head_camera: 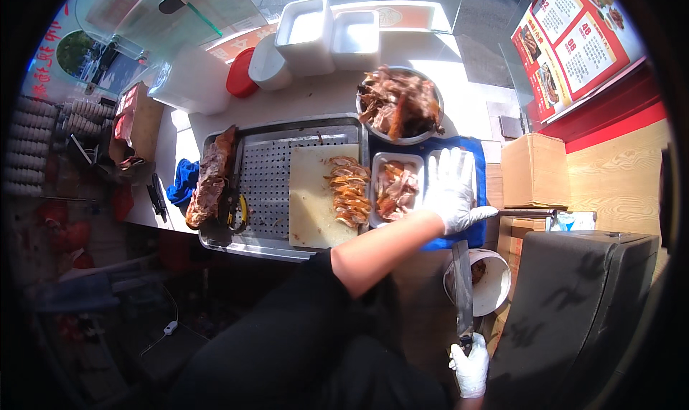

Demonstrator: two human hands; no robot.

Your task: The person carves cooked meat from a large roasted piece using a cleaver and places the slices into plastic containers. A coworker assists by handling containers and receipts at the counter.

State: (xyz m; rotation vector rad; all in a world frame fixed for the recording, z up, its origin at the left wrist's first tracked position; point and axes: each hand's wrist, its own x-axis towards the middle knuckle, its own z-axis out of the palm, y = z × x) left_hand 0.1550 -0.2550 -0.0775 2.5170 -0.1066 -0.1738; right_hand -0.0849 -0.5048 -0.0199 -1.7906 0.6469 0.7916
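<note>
My left hand (452,192), in a white glove, is spread flat with the thumb out. It hovers over or rests on a pale tray (469,170) on a blue cloth (480,194); contact cannot be told. My right hand (471,368), also gloved, grips the handle of a long, broad-bladed knife (463,291), its blade pointing away from me. Left of my left hand, a white tray (375,216) holds pieces of cooked meat (398,186). Sliced roast meat (351,192) lies in a row on a cutting board (312,194).
A perforated metal tray (264,162) bears the board, a large roast meat piece (212,181) and a yellow-handled tool (242,213). A bowl (438,95) heaped with meat and bones stands behind. White containers (307,49) line the back. A bucket (498,286) sits below the knife side.
</note>
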